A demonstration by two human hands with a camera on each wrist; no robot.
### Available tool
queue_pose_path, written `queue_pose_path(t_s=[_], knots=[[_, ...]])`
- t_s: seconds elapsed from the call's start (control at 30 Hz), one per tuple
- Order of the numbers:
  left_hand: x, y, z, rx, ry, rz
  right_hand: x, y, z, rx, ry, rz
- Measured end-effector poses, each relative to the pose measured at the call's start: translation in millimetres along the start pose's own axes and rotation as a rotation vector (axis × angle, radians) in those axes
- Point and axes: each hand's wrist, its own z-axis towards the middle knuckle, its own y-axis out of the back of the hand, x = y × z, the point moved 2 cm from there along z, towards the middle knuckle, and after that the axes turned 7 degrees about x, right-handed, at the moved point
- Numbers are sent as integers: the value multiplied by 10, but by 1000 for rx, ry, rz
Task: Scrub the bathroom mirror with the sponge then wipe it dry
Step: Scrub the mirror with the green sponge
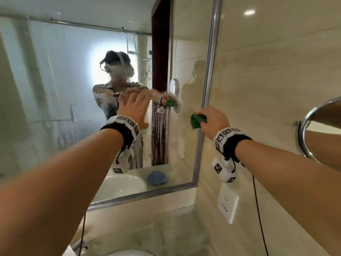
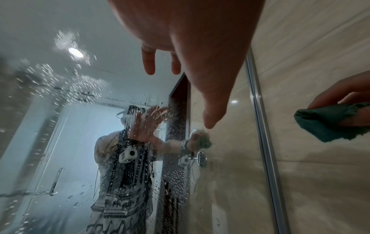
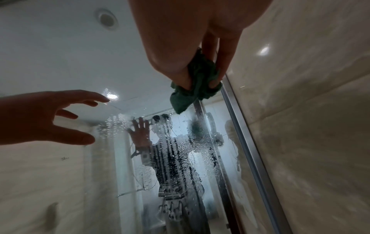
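Your right hand (image 1: 214, 120) is pinching the bunched green cloth (image 1: 197, 120) at the mirror's (image 1: 55, 80) right edge while your left hand (image 1: 134, 109) is spreading flat nearby, so be flattening that cloth for broad, overlapping strokes.

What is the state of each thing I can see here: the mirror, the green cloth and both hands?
mirror: wet, droplets and streaks on the glass
green cloth: bunched, gripped by the right hand, near the mirror's right edge
right hand: fingers curled round the cloth
left hand: fingers spread, holding nothing, at the glass
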Motion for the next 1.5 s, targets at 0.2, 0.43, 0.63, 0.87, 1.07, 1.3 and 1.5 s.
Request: queue_pose_path(t_s=[0.2,0.43,0.63,0.87,1.07,1.3,1.5], knots=[[2,-316,462,-74,-29,46,-215,-176,487,-81,-36,8],[49,-714,648,-120,0,163,-363,-131,1125,-320,-119,109],[179,-794,631,-64,29,358,-475,-71,1561,-464,-163,142],[206,-870,689,-77,51,399,-610,-547,1646,-348,-129,100],[178,-858,694,-47,66,380,-635,-1311,1214,-166,-139,92],[192,-855,693,-39,59,365,-513,-827,1471,-257,-29,212],[194,-867,690,-39,50,347,-371,-344,1824,-429,-29,289]])
